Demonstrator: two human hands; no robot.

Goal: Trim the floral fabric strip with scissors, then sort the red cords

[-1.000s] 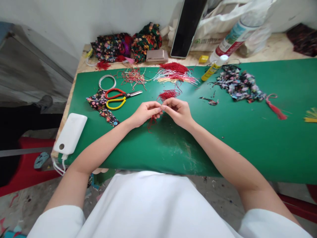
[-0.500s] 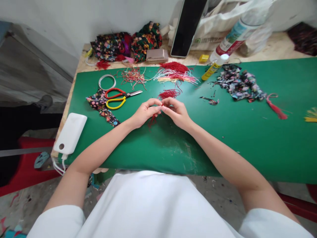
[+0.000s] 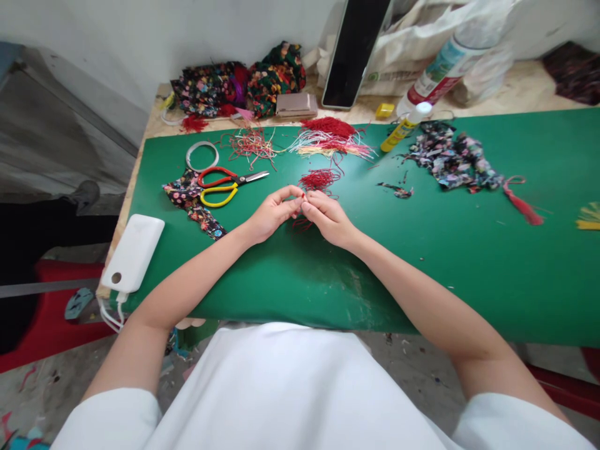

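Note:
Over the middle of the green mat (image 3: pixel 281 275), my left hand (image 3: pixel 275 214) and my right hand (image 3: pixel 329 216) meet fingertip to fingertip. Both are closed in a pinch on a small bundle of red thread (image 3: pixel 303 196); a red bit shows between the tips, and thin red strands hang below them. Most of the bundle is hidden by my fingers. Just beyond my hands lies a pile of dark red cords (image 3: pixel 319 179). Scissors (image 3: pixel 229 185) with one red and one yellow handle lie to the left, on a strip of floral fabric (image 3: pixel 197 203).
Behind are red and pale threads (image 3: pixel 330 131), tangled cords (image 3: pixel 253 145), a tape roll (image 3: pixel 202 155) and a propped phone (image 3: pixel 355 53). A glue bottle (image 3: pixel 405 127), fabric scraps (image 3: pixel 452 156) and a pink-red tassel (image 3: pixel 522 201) lie right. A white power bank (image 3: pixel 134 252) sits at the left edge.
My right hand has shifted slightly left and its fingers have curled in more. The hanging red strands have swung to the right beneath my hands.

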